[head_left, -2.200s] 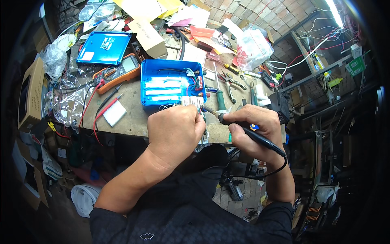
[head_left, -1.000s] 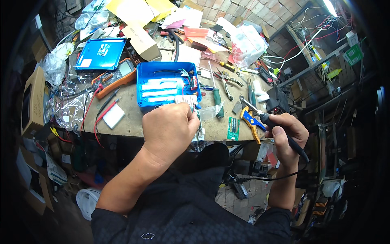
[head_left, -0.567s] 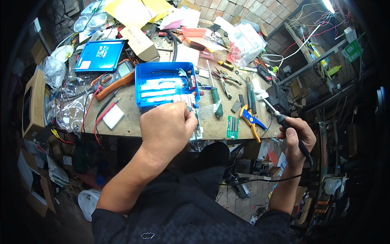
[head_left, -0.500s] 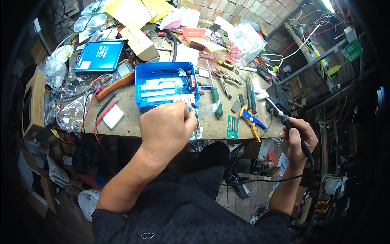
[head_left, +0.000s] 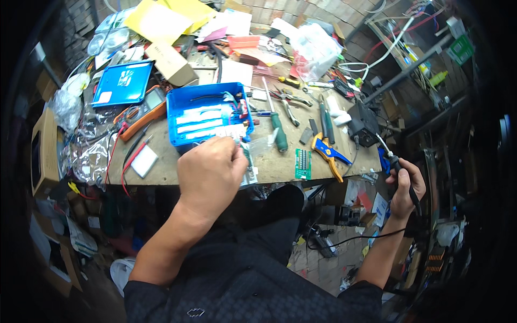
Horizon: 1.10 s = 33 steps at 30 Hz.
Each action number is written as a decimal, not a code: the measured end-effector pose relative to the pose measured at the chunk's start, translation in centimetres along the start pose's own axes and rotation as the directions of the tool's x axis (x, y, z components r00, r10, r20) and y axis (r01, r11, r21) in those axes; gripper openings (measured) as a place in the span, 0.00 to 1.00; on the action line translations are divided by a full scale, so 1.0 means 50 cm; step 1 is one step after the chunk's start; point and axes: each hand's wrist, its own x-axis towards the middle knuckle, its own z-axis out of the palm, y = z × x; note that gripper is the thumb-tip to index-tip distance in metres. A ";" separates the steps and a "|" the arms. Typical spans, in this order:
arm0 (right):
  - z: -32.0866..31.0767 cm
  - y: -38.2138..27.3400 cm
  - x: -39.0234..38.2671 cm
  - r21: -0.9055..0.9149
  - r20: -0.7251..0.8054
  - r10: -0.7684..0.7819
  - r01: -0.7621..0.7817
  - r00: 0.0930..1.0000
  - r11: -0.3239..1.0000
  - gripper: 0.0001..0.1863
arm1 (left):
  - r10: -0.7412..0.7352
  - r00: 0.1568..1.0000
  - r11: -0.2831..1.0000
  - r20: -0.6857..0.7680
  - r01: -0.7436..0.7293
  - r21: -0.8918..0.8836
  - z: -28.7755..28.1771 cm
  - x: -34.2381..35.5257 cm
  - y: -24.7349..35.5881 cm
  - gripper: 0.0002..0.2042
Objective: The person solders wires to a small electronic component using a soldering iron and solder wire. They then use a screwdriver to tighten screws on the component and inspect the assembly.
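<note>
My left hand point(head_left: 210, 175) is closed at the front of an open blue plastic box point(head_left: 180, 102), pinched at some pale parts with thin wires point(head_left: 235, 133); exactly what it grips is hidden. Long white strips lie inside the box. My right hand point(head_left: 406, 191) holds a soldering iron point(head_left: 397, 165) by its black handle, tip raised beside a black boxy unit point(head_left: 362, 126) at the bench's right end. Between my hands lie a green circuit board point(head_left: 302, 164), a yellow-and-blue wire stripper point(head_left: 334, 153) and a green-handled screwdriver point(head_left: 280, 137).
At the left are a blue lid point(head_left: 121, 81), an orange multimeter point(head_left: 141, 121), red and black leads and plastic bags. Papers, a cardboard box point(head_left: 172, 64) and pliers point(head_left: 291, 110) crowd the bench point(head_left: 269, 175). A metal rack with tangled wires stands at the right.
My right hand has carried the iron away from beside my left hand to the right end of the bench. My left hand stays closed at the box front; the view has shifted slightly.
</note>
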 end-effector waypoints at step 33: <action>-0.124 0.507 0.083 -0.865 0.182 0.002 0.159 0.983 0.476 0.30 | -0.237 0.961 0.922 0.144 0.270 -0.277 -0.107 -0.187 -0.136 0.46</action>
